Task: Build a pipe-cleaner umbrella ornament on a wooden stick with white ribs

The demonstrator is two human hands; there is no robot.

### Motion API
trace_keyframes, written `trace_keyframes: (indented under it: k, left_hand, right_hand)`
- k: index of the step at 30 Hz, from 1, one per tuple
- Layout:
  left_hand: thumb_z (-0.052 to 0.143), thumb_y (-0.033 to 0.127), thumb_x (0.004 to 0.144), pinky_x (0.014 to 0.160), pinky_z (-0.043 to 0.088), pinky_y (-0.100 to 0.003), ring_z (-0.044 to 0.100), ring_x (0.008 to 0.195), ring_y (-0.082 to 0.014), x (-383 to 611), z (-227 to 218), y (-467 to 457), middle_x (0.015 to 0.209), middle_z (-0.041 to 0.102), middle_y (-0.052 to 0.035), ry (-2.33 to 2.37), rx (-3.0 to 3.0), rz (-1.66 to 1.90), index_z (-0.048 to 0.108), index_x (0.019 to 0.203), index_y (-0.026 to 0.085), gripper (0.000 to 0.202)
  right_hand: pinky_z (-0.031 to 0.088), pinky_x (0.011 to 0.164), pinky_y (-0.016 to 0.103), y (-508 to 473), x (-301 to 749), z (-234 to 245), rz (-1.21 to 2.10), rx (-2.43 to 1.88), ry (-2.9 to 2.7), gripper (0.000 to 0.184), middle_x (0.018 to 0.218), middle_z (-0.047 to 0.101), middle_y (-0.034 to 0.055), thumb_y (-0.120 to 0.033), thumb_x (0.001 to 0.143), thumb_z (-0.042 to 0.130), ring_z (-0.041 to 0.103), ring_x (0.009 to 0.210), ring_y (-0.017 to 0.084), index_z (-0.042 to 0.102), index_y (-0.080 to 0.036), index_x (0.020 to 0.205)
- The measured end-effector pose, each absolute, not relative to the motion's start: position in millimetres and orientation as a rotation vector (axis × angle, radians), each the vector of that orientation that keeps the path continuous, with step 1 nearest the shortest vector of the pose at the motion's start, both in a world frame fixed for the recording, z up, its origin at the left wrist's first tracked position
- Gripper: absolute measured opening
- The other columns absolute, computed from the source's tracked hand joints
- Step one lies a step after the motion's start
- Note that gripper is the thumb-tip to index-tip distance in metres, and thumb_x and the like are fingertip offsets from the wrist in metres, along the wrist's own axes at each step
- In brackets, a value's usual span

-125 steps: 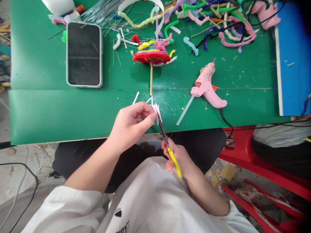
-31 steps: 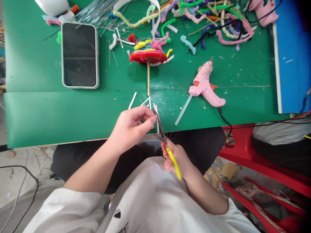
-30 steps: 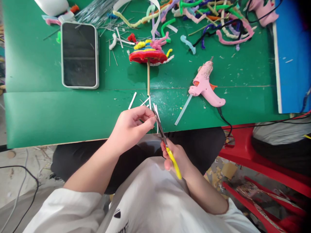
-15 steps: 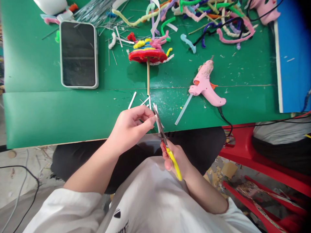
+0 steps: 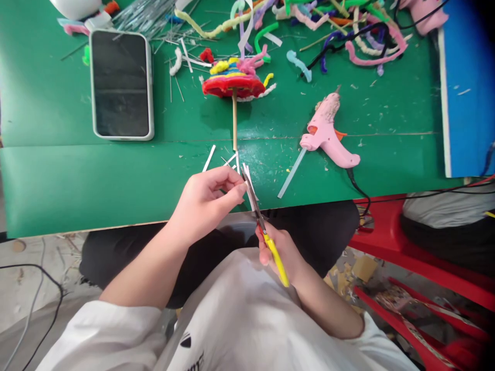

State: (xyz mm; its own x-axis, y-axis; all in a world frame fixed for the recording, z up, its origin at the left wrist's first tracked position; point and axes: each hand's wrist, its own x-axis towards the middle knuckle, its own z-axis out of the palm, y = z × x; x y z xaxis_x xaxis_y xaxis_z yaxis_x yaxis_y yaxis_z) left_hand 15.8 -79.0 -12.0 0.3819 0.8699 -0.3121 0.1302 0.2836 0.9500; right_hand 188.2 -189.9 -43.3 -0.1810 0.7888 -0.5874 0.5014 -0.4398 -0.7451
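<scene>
My left hand (image 5: 207, 198) pinches a small piece of white paper (image 5: 249, 181) just over the near edge of the green table (image 5: 77, 175). My right hand (image 5: 284, 252) is closed round the yellow handles of a pair of scissors (image 5: 266, 232), whose blades reach up into the paper at my left fingertips. Several narrow white paper strips (image 5: 209, 158) lie on the table just beyond my hands. Farther back stands a red, yellow and blue pipe-cleaner piece on a wooden stick (image 5: 233, 87).
A pink glue gun (image 5: 328, 136) with a glue stick lies right of my hands, its black cord running off the edge. A phone (image 5: 120, 85) lies at the back left. Loose pipe cleaners (image 5: 348, 36) and thin wires cover the far side. Red plastic furniture (image 5: 410, 247) stands at my right.
The view has shifted slightly, with the table's things a little higher and further left. My hands stay in the same place, the scissors working at the paper.
</scene>
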Motion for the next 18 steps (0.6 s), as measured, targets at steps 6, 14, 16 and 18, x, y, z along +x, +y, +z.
trace_keyframes:
  k: [6, 14, 16, 18]
  left_hand:
    - [0.065, 0.03, 0.08, 0.056, 0.049, -0.02, 0.059, 0.063, -0.011, 15.0, -12.2, -77.7, 0.068, 0.061, -0.0004, 1.097, 1.207, 0.637, 0.062, 0.072, 0.016, 0.017]
    - [0.066, 0.03, 0.079, 0.053, 0.048, -0.019, 0.059, 0.062, -0.0111, 15.1, -12.6, -75.8, 0.066, 0.063, -0.0004, 1.107, 1.212, 0.633, 0.063, 0.072, 0.016, 0.016]
    - [0.066, 0.029, 0.079, 0.053, 0.048, -0.019, 0.059, 0.061, -0.011, 15.1, -12.5, -75.4, 0.066, 0.063, -0.0002, 1.106, 1.209, 0.629, 0.063, 0.072, 0.016, 0.015]
    - [0.066, 0.028, 0.079, 0.053, 0.048, -0.019, 0.059, 0.061, -0.0107, 14.9, -12.5, -75.3, 0.065, 0.063, 0.0001, 1.104, 1.205, 0.624, 0.064, 0.072, 0.016, 0.014]
  right_hand:
    - [0.034, 0.051, 0.024, -189.6, 188.1, -40.6, 1.659, -1.855, -1.502, 0.029, 0.053, 0.041, -0.0065, -0.048, 0.076, 0.056, 0.039, 0.049, 0.012, 0.04, -0.024, 0.074]
    - [0.033, 0.05, 0.025, -189.6, 189.4, -44.9, 1.634, -1.853, -1.524, 0.043, 0.054, 0.039, -0.0062, -0.064, 0.077, 0.053, 0.037, 0.049, 0.012, 0.039, -0.023, 0.073]
    - [0.031, 0.05, 0.024, -189.4, 189.9, -45.5, 1.635, -1.857, -1.52, 0.044, 0.054, 0.039, -0.0064, -0.065, 0.077, 0.054, 0.037, 0.049, 0.012, 0.038, -0.024, 0.072]
    - [0.031, 0.05, 0.025, -189.0, 190.4, -45.3, 1.642, -1.86, -1.511, 0.044, 0.054, 0.039, -0.0064, -0.064, 0.076, 0.055, 0.036, 0.049, 0.012, 0.037, -0.024, 0.072]
